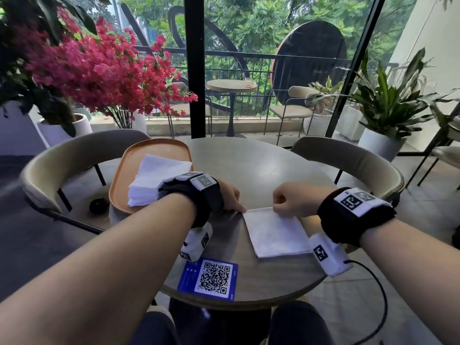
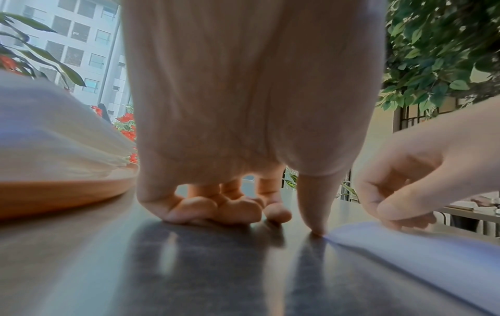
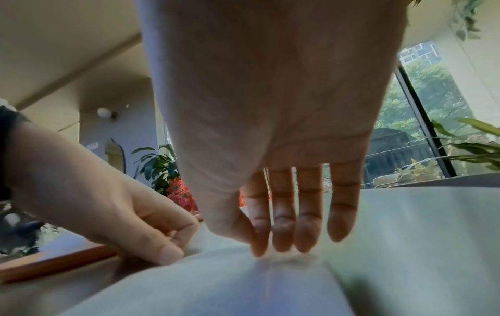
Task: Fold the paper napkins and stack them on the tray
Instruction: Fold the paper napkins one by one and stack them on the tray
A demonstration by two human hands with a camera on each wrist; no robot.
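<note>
On the round table (image 1: 261, 160), all places are told from the flat napkin (image 1: 276, 232).

Flat napkin: a white square lying flat on the table's near half, one corner turned toward the person.

Left hand (image 1: 230, 195): at the napkin's far left corner. In the left wrist view its thumb tip presses down right at that corner, while the other fingers (image 2: 235, 208) are curled under with their knuckles on the table, holding nothing.

Right hand (image 1: 288, 199): at the napkin's far edge, just right of the left hand. In the right wrist view the thumb and forefinger meet on the paper's edge, pinching it, and the remaining fingers (image 3: 308, 226) hang straight down beside them with their tips at the paper.

Tray (image 1: 122, 175): an orange-brown oval, left of the napkin and beyond the left wrist, reaching past the table's left edge.

Napkin stack (image 1: 149, 185): a pile of white napkins on the tray, its top sheets sitting a little askew; well apart from the flat napkin.

QR card (image 1: 211, 277): blue with a white code panel, flat on the table just nearer the person than the napkin and to its left.

Wrist bands: black straps with printed markers on both wrists; a black cable runs from the right one.

Chairs: two beige curved-back chairs on the table's far side.
</note>
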